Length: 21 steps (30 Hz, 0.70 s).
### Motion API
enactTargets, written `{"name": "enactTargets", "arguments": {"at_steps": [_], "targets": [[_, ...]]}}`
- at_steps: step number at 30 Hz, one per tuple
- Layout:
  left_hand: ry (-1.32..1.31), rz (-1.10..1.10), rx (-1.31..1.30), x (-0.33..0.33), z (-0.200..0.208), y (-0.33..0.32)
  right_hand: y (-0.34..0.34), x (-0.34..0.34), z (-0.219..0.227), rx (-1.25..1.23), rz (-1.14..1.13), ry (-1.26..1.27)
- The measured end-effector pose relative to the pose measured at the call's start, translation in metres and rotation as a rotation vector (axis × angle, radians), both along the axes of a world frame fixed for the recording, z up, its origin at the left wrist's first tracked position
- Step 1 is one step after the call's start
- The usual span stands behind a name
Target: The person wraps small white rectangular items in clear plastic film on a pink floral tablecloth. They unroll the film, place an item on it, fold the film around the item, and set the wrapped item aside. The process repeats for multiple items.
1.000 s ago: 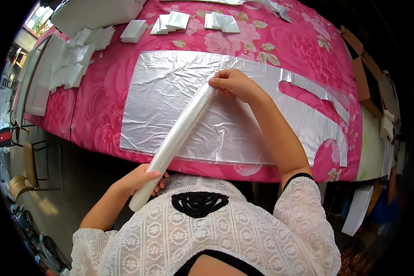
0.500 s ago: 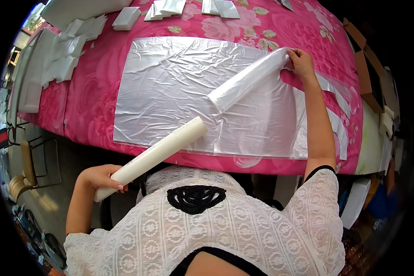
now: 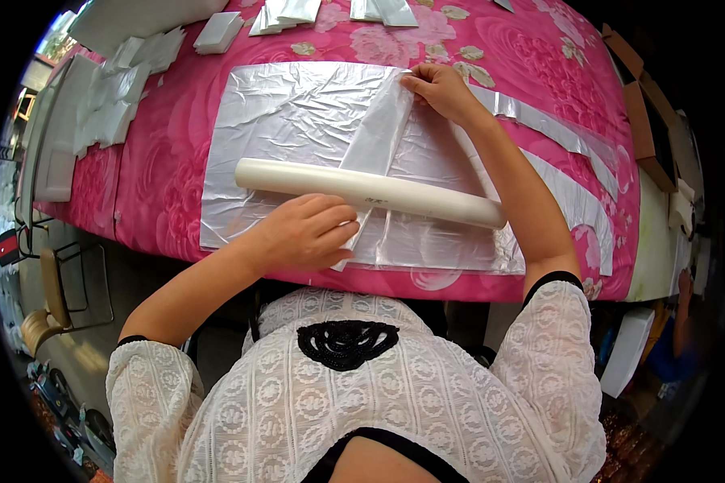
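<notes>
A large sheet of shiny clear plastic film [image 3: 298, 105] lies flat and wrinkled on the table, layered in places. Its folded-over strip [image 3: 374, 133] runs from the far edge toward me. At the far end of that strip, my right hand [image 3: 439, 87] pinches the film between thumb and fingers. My left hand [image 3: 310, 229] is at the near end, fingers curled together at the film. A long white tube [image 3: 419, 197] lies crosswise over the strip, just beyond my left hand; neither hand grips it. What sits under my left fingers is partly hidden.
Cut film strips [image 3: 552, 129] lie to the right on the pink floral tablecloth [image 3: 157, 193]. Stacks of folded film packets [image 3: 217, 34] stand along the far side, with more piled at left [image 3: 109, 101]. An open cardboard box [image 3: 651, 133] is at the right edge. A chair [image 3: 52, 294] stands at left.
My left hand has brought the white tube up from beside my lap, laid it across the film and let go. My right hand has moved left, drawing the film's folded end with it.
</notes>
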<state>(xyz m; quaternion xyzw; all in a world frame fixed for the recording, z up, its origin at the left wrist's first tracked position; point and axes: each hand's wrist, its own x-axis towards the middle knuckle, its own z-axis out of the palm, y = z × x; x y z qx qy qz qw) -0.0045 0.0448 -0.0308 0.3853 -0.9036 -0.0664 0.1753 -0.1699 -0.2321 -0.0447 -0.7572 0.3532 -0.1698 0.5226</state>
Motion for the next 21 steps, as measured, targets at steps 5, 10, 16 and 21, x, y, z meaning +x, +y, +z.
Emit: {"name": "enactTargets", "arguments": {"at_steps": [5,10,16,21], "targets": [[-0.116,0.1,0.223,-0.027,-0.01,0.012,0.011,0.001,0.013,-0.3,-0.193,0.073],[-0.107,0.211,0.223,-0.051,-0.014,0.03,0.14,-0.025,0.033,-0.656,0.156,0.079],[-0.129,0.226,0.276,-0.061,-0.01,0.037,0.155,-0.063,0.021,-0.834,0.077,0.182],[-0.01,0.085,0.34,-0.044,-0.003,0.029,0.072,-0.123,0.015,-0.91,-0.301,0.422]]}}
